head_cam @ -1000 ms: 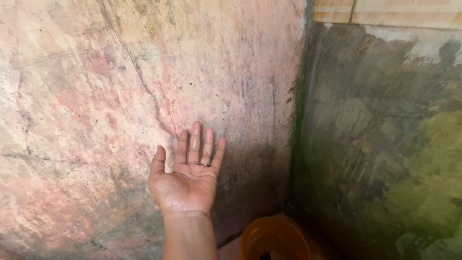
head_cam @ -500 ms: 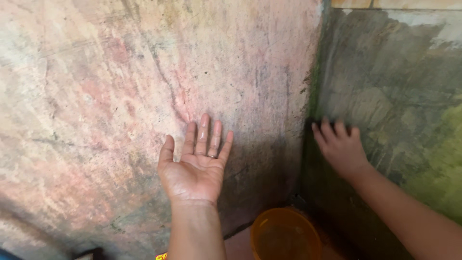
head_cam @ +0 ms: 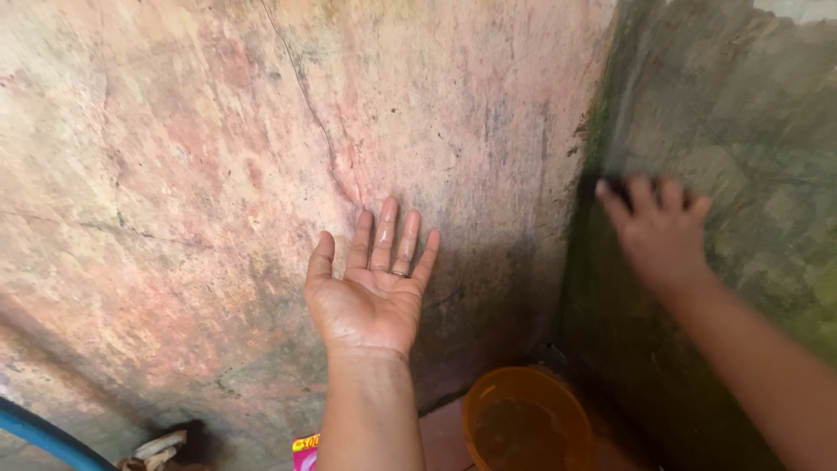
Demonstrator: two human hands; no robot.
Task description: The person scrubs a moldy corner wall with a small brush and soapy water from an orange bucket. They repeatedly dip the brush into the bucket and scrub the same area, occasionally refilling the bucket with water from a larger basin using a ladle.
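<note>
My left hand (head_cam: pixel 373 292) is held up open with its palm toward me and its back against the stained pink wall (head_cam: pixel 174 174). Its fingers are wet and straight, and one wears a ring. My right hand (head_cam: pixel 658 231) lies blurred, back toward me, flat on the dark, moss-green wall (head_cam: pixel 741 105) right of the corner. A dark patch (head_cam: pixel 615 181) shows at its fingertips; I cannot tell whether it is a thing under the hand or a stain.
An orange bucket (head_cam: pixel 523 419) with some water stands on the floor in the corner below both hands. A blue hose (head_cam: pixel 44 436) curves across the bottom left, near a pale object (head_cam: pixel 157 447) and a pink packet (head_cam: pixel 305 453). A crack (head_cam: pixel 314 113) runs down the pink wall.
My right hand came into view on the green wall and moved up and right along it. My left hand stayed open against the pink wall. More of the floor shows now.
</note>
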